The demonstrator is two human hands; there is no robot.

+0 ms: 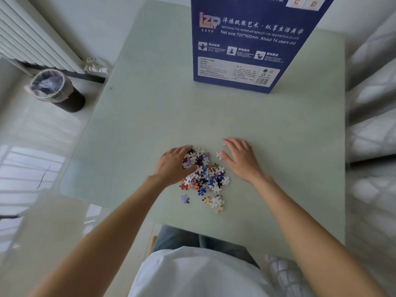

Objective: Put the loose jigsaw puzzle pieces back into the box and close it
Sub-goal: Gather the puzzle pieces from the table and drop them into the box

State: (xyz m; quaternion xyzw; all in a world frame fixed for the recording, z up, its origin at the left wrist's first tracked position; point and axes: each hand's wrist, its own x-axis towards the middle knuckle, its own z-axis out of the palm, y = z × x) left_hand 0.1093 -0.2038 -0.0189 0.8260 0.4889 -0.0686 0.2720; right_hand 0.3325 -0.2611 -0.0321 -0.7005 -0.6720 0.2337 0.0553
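Observation:
A heap of loose jigsaw pieces [205, 174] in mixed colours lies on the pale green table [278, 146], near its front edge. My left hand [174, 166] rests on the heap's left side, fingers straight and laid over some pieces. My right hand [240, 159] lies flat on the table just right of the heap, its thumb beside a single white piece [218, 155]. A purple piece [185, 198] and a small cluster of pale pieces [215, 203] lie apart, nearer to me. The dark blue puzzle box [246, 39] stands at the table's far side, its printed face towards me.
A black waste bin [57, 91] with a plastic liner stands on the floor to the left, below a white radiator [32, 37]. Pale bedding [372, 125] borders the table on the right. My lap and white shirt sit at the table's near edge.

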